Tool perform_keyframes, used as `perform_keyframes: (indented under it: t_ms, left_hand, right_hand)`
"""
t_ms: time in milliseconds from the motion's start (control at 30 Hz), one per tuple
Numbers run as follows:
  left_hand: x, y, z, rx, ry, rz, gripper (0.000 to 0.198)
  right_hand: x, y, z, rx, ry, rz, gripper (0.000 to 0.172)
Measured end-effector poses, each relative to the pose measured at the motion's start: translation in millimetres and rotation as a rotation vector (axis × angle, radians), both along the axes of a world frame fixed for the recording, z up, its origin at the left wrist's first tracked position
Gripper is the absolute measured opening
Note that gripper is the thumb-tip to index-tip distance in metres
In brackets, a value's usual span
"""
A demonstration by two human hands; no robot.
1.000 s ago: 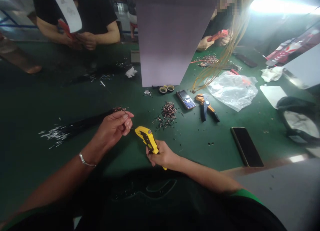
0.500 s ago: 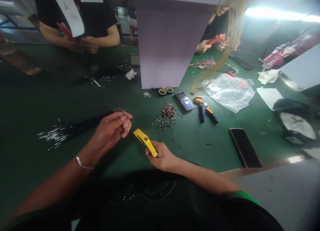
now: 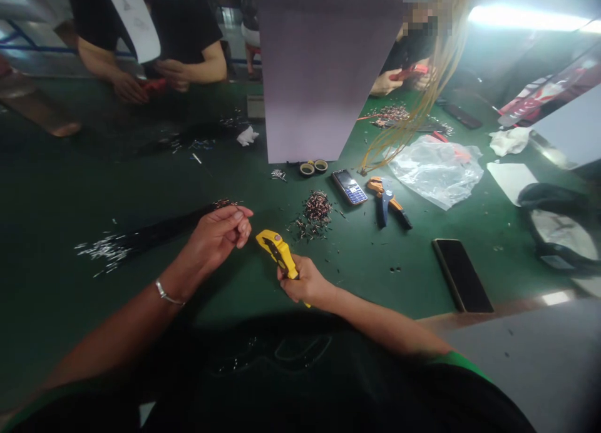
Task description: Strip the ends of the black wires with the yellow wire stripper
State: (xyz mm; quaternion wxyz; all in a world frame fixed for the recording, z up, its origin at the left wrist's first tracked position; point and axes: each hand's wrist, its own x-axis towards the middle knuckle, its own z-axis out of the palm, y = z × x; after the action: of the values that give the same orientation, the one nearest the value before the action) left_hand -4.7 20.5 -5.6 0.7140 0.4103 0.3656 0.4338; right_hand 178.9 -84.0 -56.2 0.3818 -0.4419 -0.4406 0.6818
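My right hand [image 3: 305, 280] is wrapped round a yellow wire stripper [image 3: 277, 251], whose jaw end points up and left toward my other hand. My left hand [image 3: 225, 229] is closed in a pinch, its fingertips just left of the stripper's head. Whatever thin piece lies between those fingertips is too small to make out. Behind and beneath that hand runs a bundle of black wires [image 3: 159, 229], with pale ends at the left and copper-coloured ends at the right. A pile of short black and copper scraps [image 3: 317, 208] lies beyond the stripper.
An orange and blue wire stripper [image 3: 387, 201], a keypad phone [image 3: 350, 188] and a clear plastic bag [image 3: 436, 173] lie on the green table. A smartphone [image 3: 462, 276] rests at the right. Behind stands a pale panel [image 3: 323, 76]; yellow wires [image 3: 422, 114] hang beside it. Two co-workers hold red tools across the table.
The yellow wire stripper has turned in my right hand, showing more of its jaws and a handle end below. My left hand has shifted slightly right, still pinched.
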Motion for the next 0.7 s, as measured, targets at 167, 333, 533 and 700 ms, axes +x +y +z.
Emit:
perform_keyframes:
  t_ms: [167, 333, 533, 700]
  left_hand:
    - [0.7, -3.9, -1.1, 0.011, 0.004, -0.013, 0.009]
    - [-2.0, -4.1, -1.3, 0.007, -0.026, 0.002, 0.008]
    - [-8.1, -2.5, -1.2, -0.051, -0.002, -0.012, 0.007]
    - [-9.1, -4.5, -1.1, -0.107, 0.014, -0.022, 0.008]
  right_hand:
    - [0.6, -2.9, -3.9, -0.111, 0.168, -0.017, 0.015]
    - [1.7, -6.3, 2.1, -0.112, 0.260, 0.025, 0.011]
    - [0.1, -13.1, 6.3, -0.186, 0.346, 0.089, 0.011]
    - [-0.7, -17.4, 13.1, -0.118, 0.239, 0.174, 0.009]
